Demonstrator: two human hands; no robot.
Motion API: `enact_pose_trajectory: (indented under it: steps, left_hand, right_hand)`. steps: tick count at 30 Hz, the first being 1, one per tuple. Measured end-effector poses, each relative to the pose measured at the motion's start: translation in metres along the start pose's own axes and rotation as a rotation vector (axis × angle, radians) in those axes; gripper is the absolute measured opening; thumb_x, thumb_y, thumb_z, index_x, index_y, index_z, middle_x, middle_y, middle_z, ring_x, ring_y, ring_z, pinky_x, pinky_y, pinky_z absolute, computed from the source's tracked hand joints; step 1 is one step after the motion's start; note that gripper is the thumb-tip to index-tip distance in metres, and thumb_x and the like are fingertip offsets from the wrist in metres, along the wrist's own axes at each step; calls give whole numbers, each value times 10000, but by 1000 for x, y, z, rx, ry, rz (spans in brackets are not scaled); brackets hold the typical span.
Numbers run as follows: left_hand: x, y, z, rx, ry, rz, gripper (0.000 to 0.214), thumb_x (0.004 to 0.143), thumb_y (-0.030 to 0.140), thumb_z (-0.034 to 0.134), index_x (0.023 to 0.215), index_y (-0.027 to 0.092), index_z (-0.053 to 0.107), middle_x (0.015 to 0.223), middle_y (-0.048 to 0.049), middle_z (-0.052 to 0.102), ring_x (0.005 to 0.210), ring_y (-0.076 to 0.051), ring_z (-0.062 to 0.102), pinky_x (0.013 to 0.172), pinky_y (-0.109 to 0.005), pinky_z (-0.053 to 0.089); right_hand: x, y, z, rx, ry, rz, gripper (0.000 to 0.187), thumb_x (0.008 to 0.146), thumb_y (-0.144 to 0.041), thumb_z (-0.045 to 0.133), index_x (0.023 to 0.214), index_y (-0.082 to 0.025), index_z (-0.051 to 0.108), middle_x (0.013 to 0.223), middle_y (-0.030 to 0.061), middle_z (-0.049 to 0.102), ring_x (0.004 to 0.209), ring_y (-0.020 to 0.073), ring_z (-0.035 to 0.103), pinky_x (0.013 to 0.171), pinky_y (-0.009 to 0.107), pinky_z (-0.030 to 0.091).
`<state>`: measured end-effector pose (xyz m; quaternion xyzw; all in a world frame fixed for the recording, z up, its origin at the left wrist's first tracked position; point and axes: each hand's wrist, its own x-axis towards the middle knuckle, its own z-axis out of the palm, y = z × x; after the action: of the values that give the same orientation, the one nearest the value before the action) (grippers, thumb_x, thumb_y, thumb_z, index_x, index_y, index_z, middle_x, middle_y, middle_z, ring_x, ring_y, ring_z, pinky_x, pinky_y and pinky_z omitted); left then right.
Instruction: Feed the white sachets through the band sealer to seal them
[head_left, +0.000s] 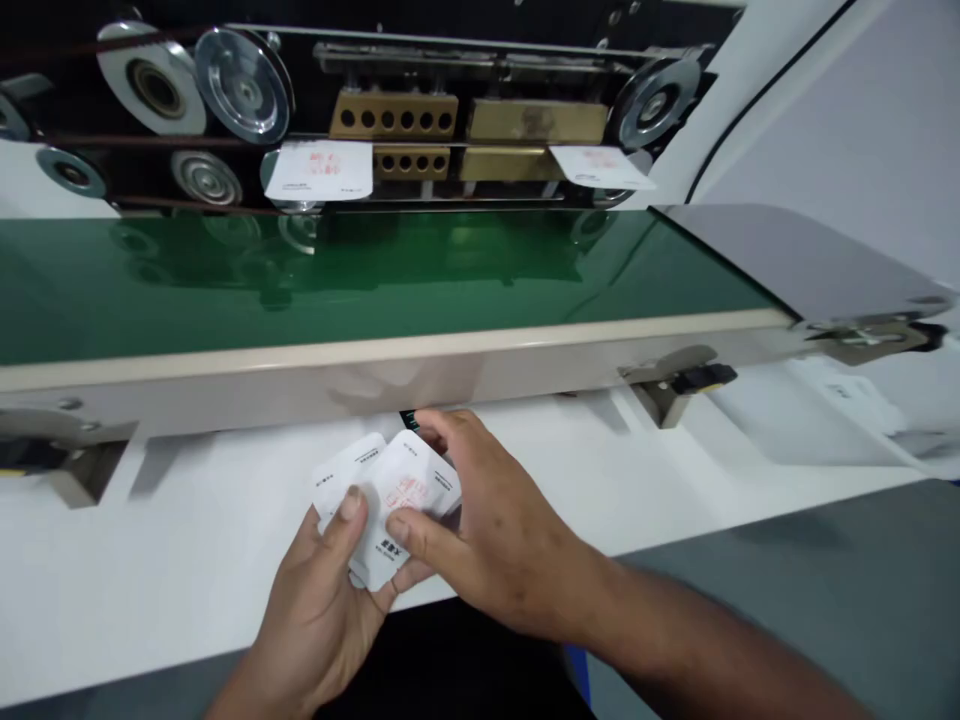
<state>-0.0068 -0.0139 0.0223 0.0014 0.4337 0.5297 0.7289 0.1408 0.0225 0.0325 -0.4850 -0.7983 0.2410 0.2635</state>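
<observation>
Below the band sealer [375, 375] and its green conveyor [225, 300], the left hand [319, 620] grips a small sheaf of white sachets [405, 495], and the right hand [502, 530] closes on them from above, thumb across the front.

Small white sachets [409, 500] overlap in a loose fan, at least two showing, the front one tilted corner-up. Each is flat and squarish with small black print near its edges; the front one carries a red printed mark at its centre.
</observation>
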Motion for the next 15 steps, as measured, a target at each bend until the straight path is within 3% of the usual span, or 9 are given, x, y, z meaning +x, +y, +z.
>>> enact_pose_trajectory:
  steps: [3, 6, 10, 15]
  left_hand:
    - [1, -3, -2, 41, -66, -20, 430, 896, 277, 655, 1300, 226, 516, 1063, -49, 734, 949, -184, 702, 816, -302, 604]
    - [1, -2, 2, 87, -49, -33, 378, 934, 295, 591, 1289, 197, 507, 1007, -55, 734, 859, -213, 707, 719, -367, 635]
    - [-2, 1, 14, 170, 52, -24, 375, 982, 297, 488, 1328, 152, 473, 1042, -120, 722, 808, -239, 700, 629, -395, 628]
    - [1, -1, 16, 213, 109, 24, 399, 968, 313, 513, 1324, 132, 506, 1132, -190, 699, 956, -298, 702, 724, -464, 626]
  right_hand:
    - [5, -2, -23, -109, -74, -190, 590, 845, -211, 649, 1364, -59, 413, 1300, 165, 514, 1197, 278, 464, 1030, 456, 447]
    - [4, -3, -40, -208, -186, -328, 395, 908, -169, 567, 1289, -86, 505, 1185, 145, 563, 1096, 269, 492, 957, 451, 477]
    - [0, 0, -45, -261, -177, -220, 262, 864, -228, 666, 1082, -96, 605, 985, 111, 581, 897, 256, 531, 808, 440, 514]
    - [-1, 4, -37, -248, -55, -157, 298, 841, -233, 715, 1085, -110, 596, 992, 91, 571, 908, 240, 539, 791, 397, 515]
